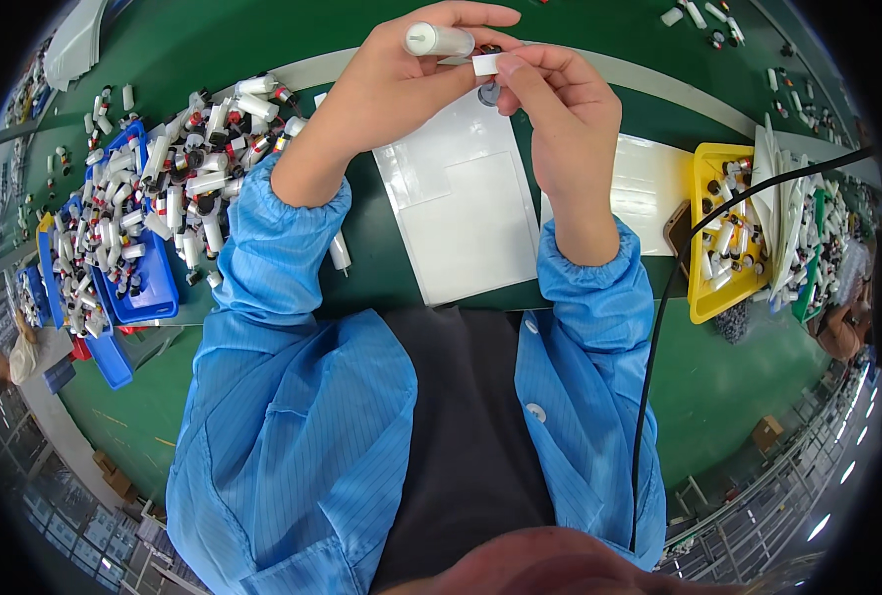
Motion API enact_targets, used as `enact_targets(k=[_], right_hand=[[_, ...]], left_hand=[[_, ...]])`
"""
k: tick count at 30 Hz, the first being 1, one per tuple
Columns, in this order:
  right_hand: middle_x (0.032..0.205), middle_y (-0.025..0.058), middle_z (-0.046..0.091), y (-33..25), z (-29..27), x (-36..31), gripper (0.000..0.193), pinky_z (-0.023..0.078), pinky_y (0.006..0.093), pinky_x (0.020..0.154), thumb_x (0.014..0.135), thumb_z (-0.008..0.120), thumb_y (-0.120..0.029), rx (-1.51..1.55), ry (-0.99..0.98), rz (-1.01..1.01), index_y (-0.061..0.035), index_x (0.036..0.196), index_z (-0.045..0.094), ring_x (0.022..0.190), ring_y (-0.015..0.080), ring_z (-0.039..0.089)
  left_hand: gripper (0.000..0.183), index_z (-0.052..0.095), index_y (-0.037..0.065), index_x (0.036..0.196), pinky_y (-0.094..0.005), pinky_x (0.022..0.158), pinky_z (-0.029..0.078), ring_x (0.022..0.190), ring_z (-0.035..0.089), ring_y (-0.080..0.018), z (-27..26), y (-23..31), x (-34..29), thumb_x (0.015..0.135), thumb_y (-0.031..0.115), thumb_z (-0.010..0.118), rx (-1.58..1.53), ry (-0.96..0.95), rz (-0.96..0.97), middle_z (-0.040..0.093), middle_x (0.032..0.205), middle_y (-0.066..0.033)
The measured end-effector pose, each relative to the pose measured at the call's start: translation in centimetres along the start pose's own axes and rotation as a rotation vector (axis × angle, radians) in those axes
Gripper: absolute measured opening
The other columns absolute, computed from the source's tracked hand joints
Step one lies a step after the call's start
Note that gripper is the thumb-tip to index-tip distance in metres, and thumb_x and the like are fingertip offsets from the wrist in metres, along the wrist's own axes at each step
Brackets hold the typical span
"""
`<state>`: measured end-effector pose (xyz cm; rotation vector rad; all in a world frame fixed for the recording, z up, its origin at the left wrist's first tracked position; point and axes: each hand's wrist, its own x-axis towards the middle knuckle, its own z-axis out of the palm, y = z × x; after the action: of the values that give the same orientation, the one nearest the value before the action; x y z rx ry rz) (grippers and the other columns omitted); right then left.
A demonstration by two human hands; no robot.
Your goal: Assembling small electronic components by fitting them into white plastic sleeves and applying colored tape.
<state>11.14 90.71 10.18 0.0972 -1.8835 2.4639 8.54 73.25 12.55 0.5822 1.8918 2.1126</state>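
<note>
My left hand (386, 94) is closed round a white translucent cylinder (439, 40) with a small pin at its near end. Its fingertips reach toward those of my right hand (565, 114), over the far part of the table. Between thumb and fingers, my right hand pinches a small white rectangular piece (485, 64). Just below that piece shows a grey round part (488, 94), and a dark bit lies behind it; I cannot tell how they join. Under both hands lies a white sheet in a clear sleeve (470, 228).
Many similar white cylinders (203, 183) heap on the left, over a blue bin (158, 288). At the right stands a yellow bin (704, 278) of small parts, beside a phone (677, 228). A black cable (649, 397) runs past my right arm. One loose cylinder (339, 253) lies by my left sleeve.
</note>
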Motion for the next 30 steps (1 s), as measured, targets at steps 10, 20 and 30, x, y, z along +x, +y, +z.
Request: enact_targets(k=[10, 20, 30], right_hand=[[0.093, 0.0067, 0.069, 1.0, 0.7, -0.6, 0.01, 0.05, 0.0207, 0.068, 0.09, 0.072, -0.003, -0.089, 0.123, -0.202, 0.0012, 0.097, 0.066, 0.076, 0.0084, 0.063], [0.119, 0.0121, 0.064, 1.7, 0.1, 0.8, 0.038, 0.044, 0.0388, 0.102, 0.093, 0.065, -0.015, 0.52, -0.342, 0.124, -0.0006, 0.126, 0.051, 0.115, 0.0204, 0.057], [0.092, 0.0, 0.06, 0.2, -0.4, -3.0, 0.01, 0.043, 0.0234, 0.079, 0.094, 0.065, -0.009, -0.063, -0.221, 0.127, -0.0035, 0.101, 0.059, 0.084, 0.0075, 0.052]], left_hand=[[0.043, 0.056, -0.001, 0.135, -0.0303, 0.098, 0.053, 0.113, 0.064, -0.0187, 0.4, 0.0, -0.2, 0.093, 0.0, 0.065, 0.131, 0.032, 0.055, 0.068, 0.122, -0.0149], [0.046, 0.057, -0.004, 0.134, -0.0315, 0.096, 0.052, 0.112, 0.065, -0.0182, -1.2, 1.7, -1.2, 0.09, -0.001, 0.067, 0.005, -0.091, 0.129, 0.07, 0.119, -0.0155], [0.04, 0.064, -0.004, 0.122, -0.0303, 0.083, 0.059, 0.095, 0.072, -0.019, -18.4, 6.4, -4.2, 0.083, 0.0, 0.074, 0.653, 0.386, -0.114, 0.073, 0.109, -0.0143]])
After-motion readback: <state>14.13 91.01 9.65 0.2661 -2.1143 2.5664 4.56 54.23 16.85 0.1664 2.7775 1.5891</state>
